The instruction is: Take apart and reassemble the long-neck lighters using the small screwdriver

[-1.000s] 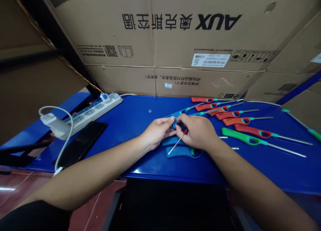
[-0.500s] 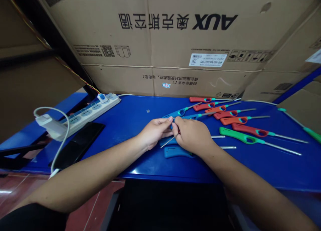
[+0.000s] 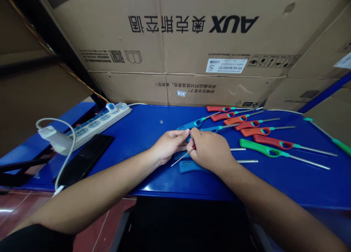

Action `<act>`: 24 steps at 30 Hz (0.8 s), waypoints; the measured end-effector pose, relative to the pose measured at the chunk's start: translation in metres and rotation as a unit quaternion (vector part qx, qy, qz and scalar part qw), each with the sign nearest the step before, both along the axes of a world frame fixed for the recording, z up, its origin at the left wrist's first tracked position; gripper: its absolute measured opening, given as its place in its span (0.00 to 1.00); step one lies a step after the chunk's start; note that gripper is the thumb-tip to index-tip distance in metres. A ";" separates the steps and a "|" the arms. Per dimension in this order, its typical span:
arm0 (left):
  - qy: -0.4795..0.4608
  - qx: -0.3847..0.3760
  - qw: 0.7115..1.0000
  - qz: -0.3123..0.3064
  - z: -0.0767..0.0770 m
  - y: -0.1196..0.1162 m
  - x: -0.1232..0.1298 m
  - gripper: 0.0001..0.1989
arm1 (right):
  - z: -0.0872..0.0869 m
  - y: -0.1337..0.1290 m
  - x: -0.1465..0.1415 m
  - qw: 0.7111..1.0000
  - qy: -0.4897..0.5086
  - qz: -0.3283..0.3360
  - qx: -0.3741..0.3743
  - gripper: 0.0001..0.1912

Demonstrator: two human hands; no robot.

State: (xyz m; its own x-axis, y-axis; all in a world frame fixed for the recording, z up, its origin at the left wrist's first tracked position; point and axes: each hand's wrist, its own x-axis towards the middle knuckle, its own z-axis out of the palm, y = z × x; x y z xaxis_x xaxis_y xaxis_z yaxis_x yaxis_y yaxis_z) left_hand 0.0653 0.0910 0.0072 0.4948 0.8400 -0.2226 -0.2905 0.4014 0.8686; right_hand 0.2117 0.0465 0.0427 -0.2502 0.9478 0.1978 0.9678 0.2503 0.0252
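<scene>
While the person bends over the desk (image 3: 131,135), the left hand (image 3: 170,146) pinches a blue utility lighter (image 3: 212,128) between thumb and fingers, held just above the surface. The right hand (image 3: 208,149) closes on a red-handled screwdriver (image 3: 193,147), its thin shaft slanting down-left, working right at the lighter's body, though the fingers hide the contact. A blue lighter casing (image 3: 190,167) lies just below the hands, and red and green lighters (image 3: 263,149) fan out to the right.
</scene>
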 end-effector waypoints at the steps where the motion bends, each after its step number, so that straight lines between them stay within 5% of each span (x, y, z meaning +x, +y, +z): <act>1: 0.002 0.001 1.000 -0.001 0.000 0.000 0.000 0.24 | 0.000 0.000 -0.001 1.000 -0.001 -0.002 0.003 0.11; 14: 0.024 -0.043 0.998 0.042 0.004 -0.001 0.004 0.16 | -0.009 -0.002 -0.003 0.999 -0.050 0.016 0.004 0.16; 24: 0.138 0.045 0.989 -0.011 -0.001 0.016 -0.006 0.22 | -0.003 -0.003 -0.005 0.997 -0.051 0.031 -0.042 0.18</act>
State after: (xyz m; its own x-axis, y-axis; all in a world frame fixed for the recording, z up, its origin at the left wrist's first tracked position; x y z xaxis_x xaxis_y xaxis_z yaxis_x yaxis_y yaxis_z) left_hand 0.0598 0.1067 0.0067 0.4434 0.8526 -0.2764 -0.0287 0.3218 0.9464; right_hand 0.2063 0.0430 0.0393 -0.3233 0.9421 0.0890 0.9440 0.3146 0.0995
